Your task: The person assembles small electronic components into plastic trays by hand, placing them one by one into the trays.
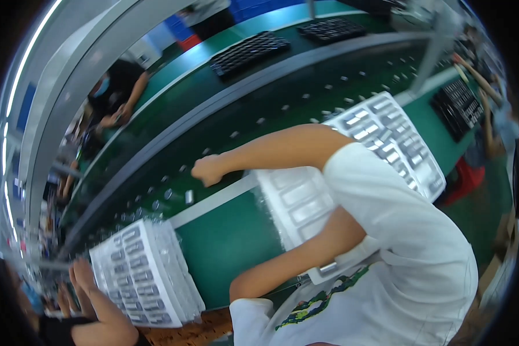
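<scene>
My green bench carries white plastic trays. Just beyond it, a dark green belt bears scattered small parts.

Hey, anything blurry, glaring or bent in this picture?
In the head view, the right hand and middle tray look slightly soft; silvery pieces on the right-hand tray glint; the strip light shines harshly, curved by the fisheye; corners fall black.

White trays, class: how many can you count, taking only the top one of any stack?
3: the left tray, atop a stack; the middle tray, partly covered; the right tray, loaded. Others may be hidden beneath.
</scene>
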A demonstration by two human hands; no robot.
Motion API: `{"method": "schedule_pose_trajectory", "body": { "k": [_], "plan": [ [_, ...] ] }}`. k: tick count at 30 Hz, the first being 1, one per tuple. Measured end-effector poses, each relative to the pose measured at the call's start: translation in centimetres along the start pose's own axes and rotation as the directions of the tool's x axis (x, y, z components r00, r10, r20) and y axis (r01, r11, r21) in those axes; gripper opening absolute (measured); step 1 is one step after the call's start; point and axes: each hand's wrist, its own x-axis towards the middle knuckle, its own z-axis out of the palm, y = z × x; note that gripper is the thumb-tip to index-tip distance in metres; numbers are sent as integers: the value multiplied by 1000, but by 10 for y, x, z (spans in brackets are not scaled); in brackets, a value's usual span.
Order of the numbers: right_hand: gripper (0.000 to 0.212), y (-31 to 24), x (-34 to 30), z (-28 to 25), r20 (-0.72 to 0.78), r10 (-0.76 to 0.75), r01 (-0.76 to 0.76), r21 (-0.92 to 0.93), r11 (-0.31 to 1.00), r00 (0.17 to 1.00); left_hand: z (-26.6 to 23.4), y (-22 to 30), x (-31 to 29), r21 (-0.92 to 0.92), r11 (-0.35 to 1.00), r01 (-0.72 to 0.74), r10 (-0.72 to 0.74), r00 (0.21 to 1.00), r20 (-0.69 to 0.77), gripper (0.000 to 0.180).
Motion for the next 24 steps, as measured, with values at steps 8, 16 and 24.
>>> {"method": "schedule_pose_trajectory", "body": {
  "k": [8, 16, 24],
  "plan": [
    [28, 20, -58, -90, -400, 203, 178, 731, 659, 894, -21, 1, 23, 114, 992, -53, 64, 994, -91, 24],
    [43, 5, -301, -144, -373, 399, 428, 902, -52, 837, -75, 11, 30, -834, 511, 210, -421, 906, -30, 26],
    [29, -33, -391, -69, -201, 658, 525, 780, -340, 725, -131, -26, 24, -1000, 19, 10, -562, 827, -2, 24]
  ]
}}
